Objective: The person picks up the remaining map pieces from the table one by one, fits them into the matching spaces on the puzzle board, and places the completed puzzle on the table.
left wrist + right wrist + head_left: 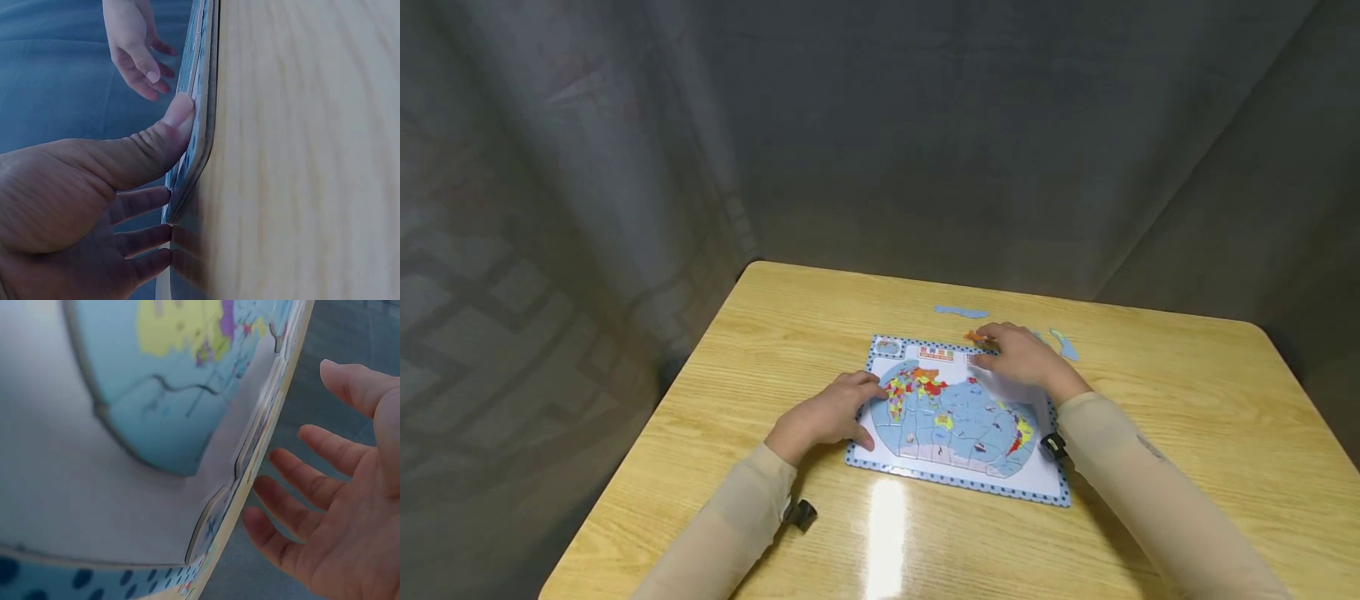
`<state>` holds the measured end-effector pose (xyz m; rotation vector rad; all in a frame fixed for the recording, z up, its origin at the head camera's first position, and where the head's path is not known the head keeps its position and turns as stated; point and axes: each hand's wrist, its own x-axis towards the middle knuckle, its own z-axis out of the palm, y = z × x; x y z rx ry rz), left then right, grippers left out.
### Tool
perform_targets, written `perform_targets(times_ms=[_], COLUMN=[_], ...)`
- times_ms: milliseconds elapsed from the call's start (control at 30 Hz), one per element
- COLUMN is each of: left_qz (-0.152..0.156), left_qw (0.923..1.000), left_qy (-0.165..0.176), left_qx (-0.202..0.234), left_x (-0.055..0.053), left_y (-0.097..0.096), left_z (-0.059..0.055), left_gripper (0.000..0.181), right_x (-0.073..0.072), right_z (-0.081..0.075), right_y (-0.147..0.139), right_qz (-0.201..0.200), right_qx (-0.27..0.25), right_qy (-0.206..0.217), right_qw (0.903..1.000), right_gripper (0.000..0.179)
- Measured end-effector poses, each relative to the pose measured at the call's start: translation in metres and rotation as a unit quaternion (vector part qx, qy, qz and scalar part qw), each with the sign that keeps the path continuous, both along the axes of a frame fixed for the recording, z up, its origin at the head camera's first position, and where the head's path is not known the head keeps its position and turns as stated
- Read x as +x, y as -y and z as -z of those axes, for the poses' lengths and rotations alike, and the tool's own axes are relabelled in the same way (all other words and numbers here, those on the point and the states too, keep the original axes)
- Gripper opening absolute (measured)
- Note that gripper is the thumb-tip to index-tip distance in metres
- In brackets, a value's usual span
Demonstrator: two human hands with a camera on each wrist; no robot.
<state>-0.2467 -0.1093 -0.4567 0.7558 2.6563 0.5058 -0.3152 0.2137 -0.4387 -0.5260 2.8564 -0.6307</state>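
Observation:
A world map jigsaw board with a blue dotted border lies on the table, many map pieces sitting in its frame. My left hand rests on the board's left side; in the left wrist view its thumb touches the dotted border and its fingers are spread. Over the board's upper right is my right hand, fingers loosely spread, holding nothing in the right wrist view. Its fingertips are near a small orange puzzle piece at the board's top edge. Part of the map's upper right is a bare white recess, partly hidden by this hand.
Beyond the board, a long blue puzzle piece lies on the wooden table. A blue and yellow piece lies to the right, with another partly hidden behind the right hand. Grey curtains hang behind the table.

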Motion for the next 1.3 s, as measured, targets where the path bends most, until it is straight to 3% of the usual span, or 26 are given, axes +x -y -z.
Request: perform_targets(times_ms=[233, 533, 967, 1300], left_qz=[0.001, 0.008, 0.014, 0.012], left_qw=[1.0, 1.0, 0.9998, 0.9998], left_qy=[-0.004, -0.005, -0.012, -0.013], left_qx=[-0.001, -0.003, 0.008, 0.004], left_x=[0.001, 0.004, 0.007, 0.011], left_y=[-0.001, -0.005, -0.002, -0.001], left_z=[-0.001, -0.001, 0.0, 0.0], left_gripper=[0.076, 0.077, 0.077, 0.077], right_x=[-0.009, -0.013, -0.028, -0.027], right_z=[0.003, 0.002, 0.005, 0.003], right_y=[0.002, 0.0, 0.004, 0.009], right_qz=[0.003, 0.018, 0.049, 0.05], right_qx=[-0.01, -0.017, 0.026, 0.051], right_qy=[0.002, 0.034, 0.023, 0.014], right_qw=[0.9999, 0.9991, 0.9982, 0.9974], right_gripper=[0.057, 0.059, 0.052, 0.046])
